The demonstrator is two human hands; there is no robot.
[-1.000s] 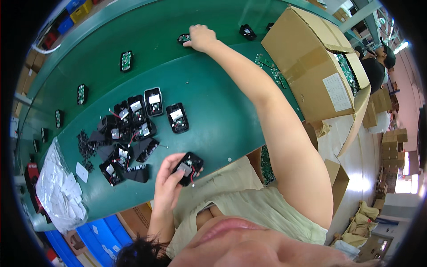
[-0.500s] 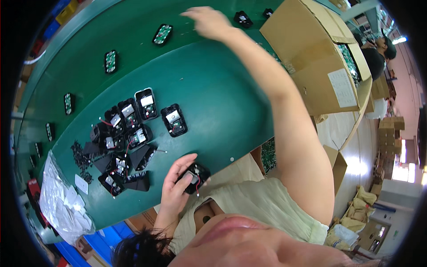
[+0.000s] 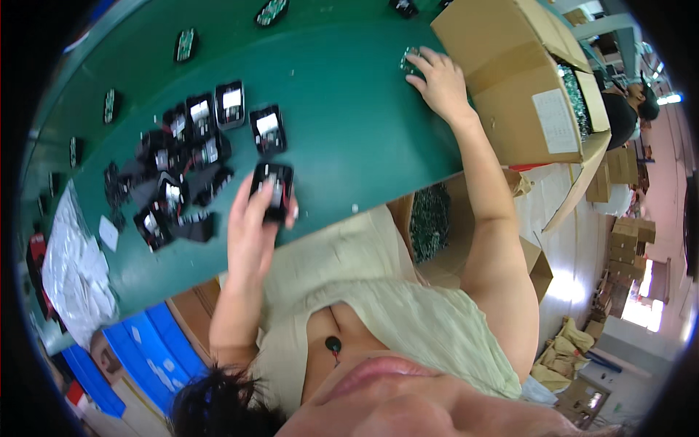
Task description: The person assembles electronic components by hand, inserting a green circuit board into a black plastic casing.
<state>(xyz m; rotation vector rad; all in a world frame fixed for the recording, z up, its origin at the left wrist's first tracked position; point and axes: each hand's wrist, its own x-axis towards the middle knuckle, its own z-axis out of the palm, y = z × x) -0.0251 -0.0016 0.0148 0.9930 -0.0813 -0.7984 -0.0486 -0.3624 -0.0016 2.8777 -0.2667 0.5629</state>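
My left hand (image 3: 251, 222) holds a black plastic housing (image 3: 279, 173) over the near part of the green table (image 3: 349, 138). Inside the housing a pale silver block and a bit of red wire show, with my thumb lying across it. At the far right, beside the cardboard box, my right hand (image 3: 444, 86) has its thumb and fingertips at a small green circuit board (image 3: 405, 61); its fingers partly cover the board. Just beyond the left hand lies another black housing (image 3: 269, 130) with a silver block. Several similar housings (image 3: 200, 116) cluster to the left.
An open cardboard box (image 3: 502, 95) of green boards stands at the right. Below the table edge, another box holds boards (image 3: 431, 222). Black housings with green boards (image 3: 186, 45) line the far strip. A clear bag of white pieces (image 3: 73, 262) lies at left, above blue bins (image 3: 149, 349).
My right hand has come back from the far strip to beside the box and is now at a circuit board. My left hand has moved the housing forward and left, turning it upright.
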